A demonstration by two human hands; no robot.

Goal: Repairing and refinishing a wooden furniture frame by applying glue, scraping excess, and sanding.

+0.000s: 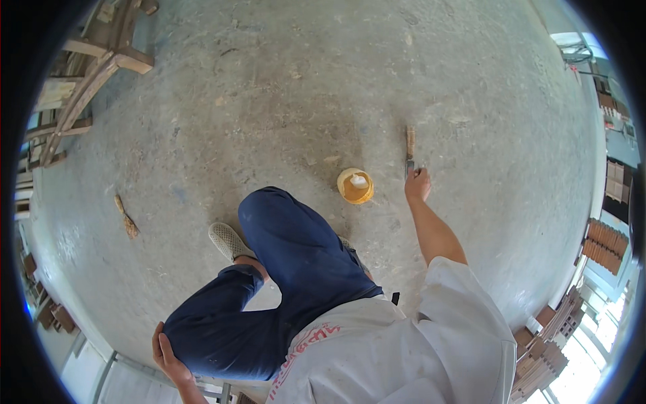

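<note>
My right hand [418, 184] is closed on the dark metal end of a tool with a long tan-brown handle [410, 139]. The handle points away from me, and what kind of tool it is I cannot tell. Just left of that hand, a small round yellowish tub [343, 190] stands on the floor with something white inside. My left hand [168, 357] rests on my bent left knee with nothing in it, its fingers laid over the dark blue trouser leg.
A worn brush-like tool [126, 217] lies on the grey concrete floor [282, 114] to the left. Wooden frames [101, 74] stand at the far left. Stacked brown wooden pieces [604, 246] line the right side. My shoe [230, 241] is planted left of the tub.
</note>
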